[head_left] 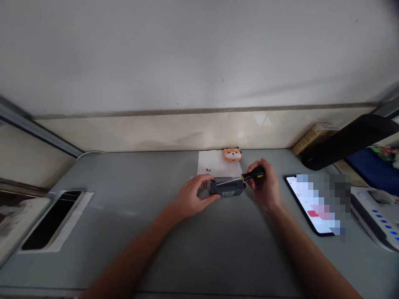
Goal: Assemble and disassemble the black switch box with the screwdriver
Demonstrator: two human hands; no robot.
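Observation:
My left hand [193, 196] grips the left end of a small dark box [228, 188] with a row of vent slots, standing on its side on the grey desk [131, 199]. In my right hand [266, 186], closed, is a black-and-yellow screwdriver [253, 175]. Its thin shaft runs left along the top of the box. Behind the box lies a white paper sheet [218, 167] with a few tiny dark screws [208, 170] on it.
An orange animal-shaped figure [232, 154] sits at the paper's far edge. A lit phone [314, 203] lies to the right, beside a white power strip [378, 218] and a black lamp head [349, 141]. Another dark phone [51, 219] rests at left.

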